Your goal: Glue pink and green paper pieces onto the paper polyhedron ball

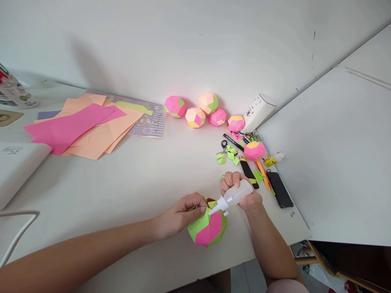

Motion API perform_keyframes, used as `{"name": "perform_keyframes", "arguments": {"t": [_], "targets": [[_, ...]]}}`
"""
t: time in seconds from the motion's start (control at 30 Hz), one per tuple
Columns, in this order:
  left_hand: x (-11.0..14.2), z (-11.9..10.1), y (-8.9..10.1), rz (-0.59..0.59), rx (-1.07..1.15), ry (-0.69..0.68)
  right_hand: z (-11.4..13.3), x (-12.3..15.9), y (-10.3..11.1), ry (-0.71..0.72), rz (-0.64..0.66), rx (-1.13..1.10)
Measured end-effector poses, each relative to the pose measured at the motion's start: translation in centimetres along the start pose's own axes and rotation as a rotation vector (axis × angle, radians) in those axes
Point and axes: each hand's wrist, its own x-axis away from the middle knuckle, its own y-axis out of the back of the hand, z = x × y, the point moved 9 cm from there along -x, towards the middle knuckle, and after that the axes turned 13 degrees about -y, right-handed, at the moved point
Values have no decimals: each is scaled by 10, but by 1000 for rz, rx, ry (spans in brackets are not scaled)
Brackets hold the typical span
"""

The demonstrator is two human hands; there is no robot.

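Observation:
A green and pink paper ball made of folded facets rests near the table's front edge, with a small gap showing at its top. My left hand pinches a green flap at the ball's upper left. In my right hand is a translucent glue bottle, tilted down to the left. Its white nozzle tip touches or hovers just over the green paper beside my left fingertips; I cannot tell which. The inside of the ball is mostly hidden.
Several finished paper balls line the wall. Scissors, green paper scraps, a black cutter, a yellow bottle and a black case lie right. Pink and orange sheets spread left near a white device.

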Motion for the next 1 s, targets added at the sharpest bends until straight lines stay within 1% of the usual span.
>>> {"name": "perform_keyframes", "arguments": {"t": [0.3, 0.43, 0.53, 0.67, 0.77, 1.0], "targets": [[1, 1, -1, 4, 33, 19, -3, 2, -12, -37, 107, -29], [0, 1, 0, 0, 27, 13, 1, 1, -4, -11, 52, -55], [0, 1, 0, 3, 43, 6, -1, 0, 2, -21, 5, -56], [0, 2, 0, 0, 53, 16, -6, 0, -2, -54, 44, -65], [0, 2, 0, 3, 39, 10, -5, -1, -4, -36, 70, -75], [0, 1, -2, 32, 13, -4, -5, -3, 0, -23, 50, -109]]}}
